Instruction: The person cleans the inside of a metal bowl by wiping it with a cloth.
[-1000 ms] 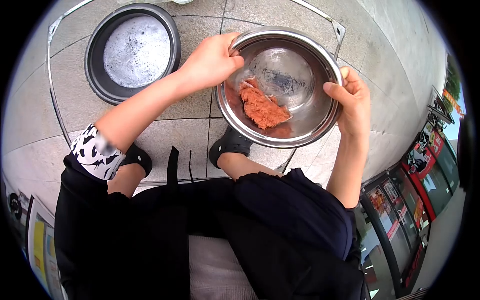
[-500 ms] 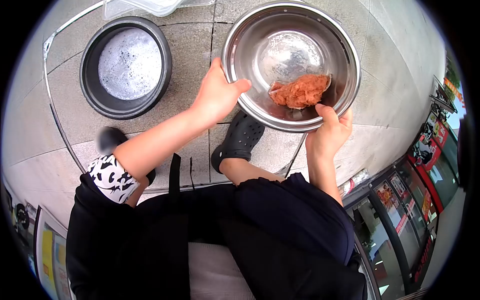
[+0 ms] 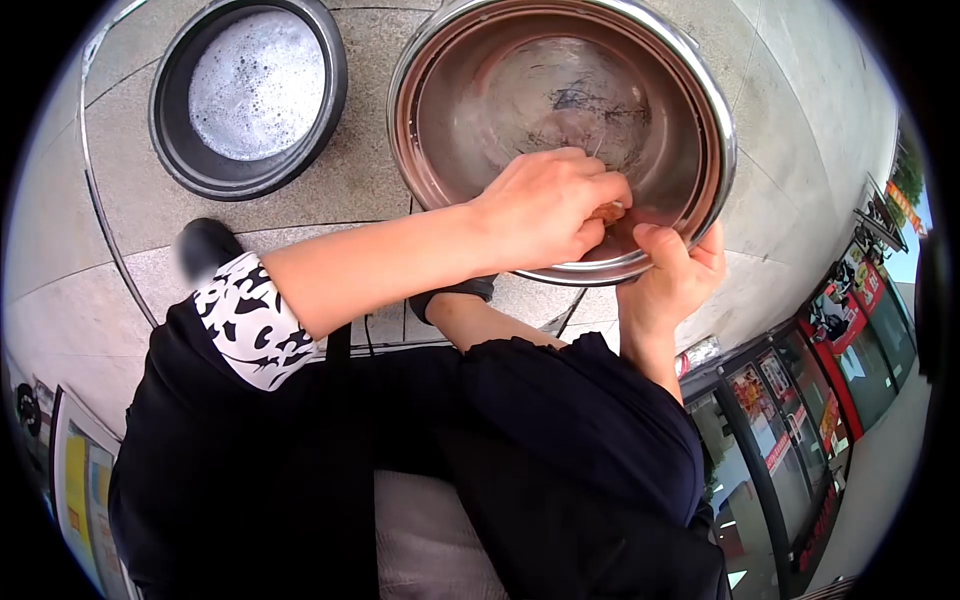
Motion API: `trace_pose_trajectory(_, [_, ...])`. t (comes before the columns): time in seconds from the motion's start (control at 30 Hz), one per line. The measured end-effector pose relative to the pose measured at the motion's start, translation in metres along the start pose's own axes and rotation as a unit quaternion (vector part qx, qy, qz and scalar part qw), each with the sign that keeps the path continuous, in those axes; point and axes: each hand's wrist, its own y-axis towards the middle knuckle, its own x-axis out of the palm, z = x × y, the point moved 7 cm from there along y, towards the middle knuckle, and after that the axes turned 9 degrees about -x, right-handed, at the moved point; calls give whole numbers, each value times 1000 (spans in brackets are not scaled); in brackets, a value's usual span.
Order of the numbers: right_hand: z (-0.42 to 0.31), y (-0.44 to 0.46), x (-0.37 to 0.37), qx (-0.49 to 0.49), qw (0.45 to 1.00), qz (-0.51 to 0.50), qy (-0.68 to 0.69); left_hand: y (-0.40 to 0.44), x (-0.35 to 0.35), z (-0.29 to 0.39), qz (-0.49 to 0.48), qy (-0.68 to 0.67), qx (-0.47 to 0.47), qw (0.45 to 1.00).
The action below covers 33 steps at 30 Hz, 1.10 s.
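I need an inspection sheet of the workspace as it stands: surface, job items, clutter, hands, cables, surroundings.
Surface: grey floor tiles.
Job's things: round, shiny steel bowl; reddish-brown fibrous wad, mostly hidden; round black tub holding white foam.
Clutter: small silver-and-red item at the right, unidentified.
Left hand: inside the bowl, closed on the wad.
Right hand: gripping the bowl's near rim.
Cables: nothing seen.
Surroundings: glass shopfront with red trim, to the right.

Steel bowl (image 3: pixel 560 105), orange wad (image 3: pixel 608 212) inside, mostly hidden
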Motion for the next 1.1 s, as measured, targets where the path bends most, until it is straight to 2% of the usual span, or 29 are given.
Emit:
trace_pose_trajectory(0.07, [-8, 3, -3, -12, 1000, 14, -14, -8, 2, -2, -149, 228, 62, 960])
trace_pose_trajectory(0.1, [-9, 2, -3, -18, 999, 31, -21, -11, -5, -1, -156, 324, 118, 926])
trace_pose_trajectory(0.13, [-7, 1, -11, -16, 999, 6, -40, -10, -15, -1, -147, 411, 161, 885])
trace_pose_trajectory(0.2, [-7, 1, -12, -28, 999, 13, -23, -3, -26, 1, -121, 457, 144, 869])
trace_pose_trajectory(0.27, [-10, 1, -8, -36, 999, -2, -24, -5, -13, -3, -126, 465, 126, 867])
trace_pose_trajectory(0.37, [-4, -4, -3, -28, 999, -9, -19, -4, 6, -9, -133, 151, -21, 979])
trace_pose_trajectory(0.4, [2, -6, -2, -7, 1000, -4, -9, 0, 8, -4, -115, 27, -71, 990])
trace_pose_trajectory(0.47, [3, -9, -1, -4, 1000, -4, -5, 3, 6, 1, -76, -117, -137, 981])
trace_pose_trajectory(0.5, [4, -9, -1, 5, 1000, -4, 14, 3, 4, 0, -73, -120, -135, 981])
trace_pose_trajectory(0.57, [6, -10, 1, 32, 999, -3, 31, -5, 7, -1, -153, 27, -96, 983])
trace_pose_trajectory(0.6, [6, -12, 1, 30, 999, -7, 32, -13, 7, -8, -215, 118, -86, 966])
trace_pose_trajectory(0.67, [6, -13, 4, -5, 999, -27, -24, -24, -3, -21, -181, 281, 4, 942])
trace_pose_trajectory(0.77, [7, -7, 9, -17, 999, -15, -22, -22, -2, -20, -171, 290, 21, 941])
trace_pose_trajectory(0.87, [11, -6, 9, 28, 999, -11, 13, 0, 4, -7, -144, 80, -102, 981])
trace_pose_trajectory(0.93, [11, -7, 5, 14, 1000, -8, 23, 1, 4, -10, -124, 80, -91, 985])
trace_pose_trajectory(1.0, [9, -5, 6, 15, 999, -25, 37, -1, 2, -11, -118, 242, -20, 963])
trace_pose_trajectory(1.03, [11, -6, 6, 18, 999, -23, 16, -5, 2, -15, -145, 284, -13, 948])
trace_pose_trajectory(1.1, [10, -8, 9, 35, 999, -15, 20, -5, 1, -12, -161, 286, -15, 945])
